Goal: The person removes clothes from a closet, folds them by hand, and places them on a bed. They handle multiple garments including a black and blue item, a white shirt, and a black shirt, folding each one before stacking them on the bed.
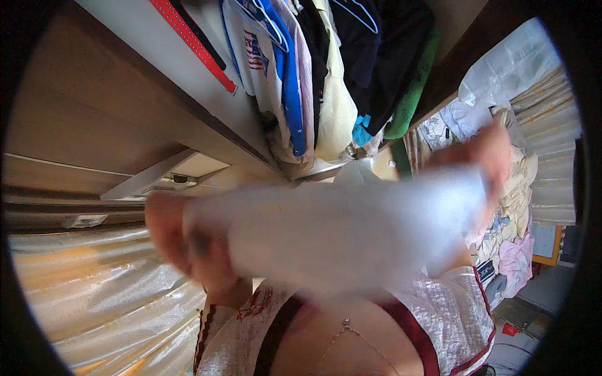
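Note:
A whitish sheet-like thing point(320, 230), badly blurred, is stretched close in front of the camera. Whether it is cloth or plastic film I cannot tell. Its left end is held in my left hand point(207, 244), with fingers curled over the edge. My right hand point(489, 150), also blurred, grips the upper right end and sits higher than the left. The sheet hides most of the space between my hands and part of my chest. Beyond it, several garments point(329, 94) hang on hangers inside an open wardrobe.
A red studded belt point(197, 47) hangs on the wardrobe's white inner side. Heaped clothes point(515, 192) lie at the right, below a clear plastic bag point(512, 66). Shiny pale curtain fabric point(108, 291) spreads at the lower left. A brown panel point(89, 89) fills the upper left.

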`<state>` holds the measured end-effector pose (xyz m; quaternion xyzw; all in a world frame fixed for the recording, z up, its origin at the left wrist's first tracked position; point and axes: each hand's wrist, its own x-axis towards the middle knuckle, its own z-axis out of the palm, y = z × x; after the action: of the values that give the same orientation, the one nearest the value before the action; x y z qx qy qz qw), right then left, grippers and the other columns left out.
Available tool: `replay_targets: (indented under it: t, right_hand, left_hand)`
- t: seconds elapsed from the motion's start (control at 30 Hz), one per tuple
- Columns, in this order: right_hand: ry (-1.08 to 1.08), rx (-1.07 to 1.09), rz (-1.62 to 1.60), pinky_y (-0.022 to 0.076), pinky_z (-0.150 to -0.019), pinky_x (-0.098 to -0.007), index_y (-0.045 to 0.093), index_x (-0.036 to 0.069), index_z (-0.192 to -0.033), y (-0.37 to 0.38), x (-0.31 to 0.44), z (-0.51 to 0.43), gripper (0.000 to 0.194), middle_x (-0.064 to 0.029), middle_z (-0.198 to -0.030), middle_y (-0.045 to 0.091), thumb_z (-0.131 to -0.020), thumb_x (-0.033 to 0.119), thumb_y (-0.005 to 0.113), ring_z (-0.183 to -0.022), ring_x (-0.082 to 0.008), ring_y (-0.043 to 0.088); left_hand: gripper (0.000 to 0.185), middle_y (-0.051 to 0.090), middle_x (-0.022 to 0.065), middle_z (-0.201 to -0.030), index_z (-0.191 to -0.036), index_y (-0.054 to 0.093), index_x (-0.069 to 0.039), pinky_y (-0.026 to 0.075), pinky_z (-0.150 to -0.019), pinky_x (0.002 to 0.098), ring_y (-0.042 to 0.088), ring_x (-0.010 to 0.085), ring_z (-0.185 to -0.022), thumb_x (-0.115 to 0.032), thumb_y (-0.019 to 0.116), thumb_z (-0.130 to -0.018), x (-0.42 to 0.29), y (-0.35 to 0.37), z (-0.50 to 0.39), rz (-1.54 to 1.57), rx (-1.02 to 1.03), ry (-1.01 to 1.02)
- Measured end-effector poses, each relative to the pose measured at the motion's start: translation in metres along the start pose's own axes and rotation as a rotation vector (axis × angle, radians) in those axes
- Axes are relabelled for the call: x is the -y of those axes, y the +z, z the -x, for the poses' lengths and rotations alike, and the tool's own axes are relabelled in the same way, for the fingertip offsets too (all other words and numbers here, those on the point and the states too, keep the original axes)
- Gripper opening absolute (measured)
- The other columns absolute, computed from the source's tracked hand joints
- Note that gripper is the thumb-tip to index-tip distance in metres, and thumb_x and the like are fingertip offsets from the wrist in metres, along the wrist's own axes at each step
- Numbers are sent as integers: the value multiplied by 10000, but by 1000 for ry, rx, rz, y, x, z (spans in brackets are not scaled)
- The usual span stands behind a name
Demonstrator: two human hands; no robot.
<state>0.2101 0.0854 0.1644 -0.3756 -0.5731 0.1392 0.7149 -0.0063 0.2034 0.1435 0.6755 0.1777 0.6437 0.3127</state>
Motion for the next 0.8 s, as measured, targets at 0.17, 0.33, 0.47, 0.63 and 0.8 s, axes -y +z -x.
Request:
replay_targets:
  t: [0.17,0.33,0.47,0.63,0.8]
  right_hand:
    - [-202,-16,994,433,-753,-205,596,28,-983,-9,-75,-43,98,-24,-964,585,-893,30,559,-851,-116,559]
    - [428,328,305,465,-810,-277,297,65,-1323,22,-75,-6,594,-91,-1055,564,-855,102,660,-922,-120,545]
    - [607,196,96,467,-820,-254,298,35,-1348,20,-98,-3,579,-81,-1040,576,-864,77,614,-944,-120,560]
    - [627,-7,-288,501,-750,-209,544,-39,-1217,-16,-90,-25,340,-52,-1018,662,-919,121,517,-843,-78,622]
    - [526,-112,-215,497,-770,-212,591,-16,-1187,-52,-43,-35,324,-69,-992,678,-896,126,579,-838,-108,641]
  left_hand:
    - [155,546,23,-948,-1041,545,-45,423,-722,258,505,98,-844,-132,587,-920,63,39,-22,297,-31,-673]
    - [73,552,-42,-836,-955,544,-69,386,-625,177,467,20,-703,-140,558,-948,84,73,-3,603,206,-748]
    - [300,529,149,-1231,-1197,463,-35,393,-1016,362,510,230,-1167,-98,567,-923,107,81,-8,690,346,-569]
    - [1062,37,235,-1534,-1511,137,-140,158,-1103,530,152,403,-1397,-162,800,-682,143,100,-6,57,407,15]
    - [429,493,135,-1239,-1080,619,-87,247,-1012,480,436,306,-1183,-104,725,-665,193,107,-12,-521,180,50]
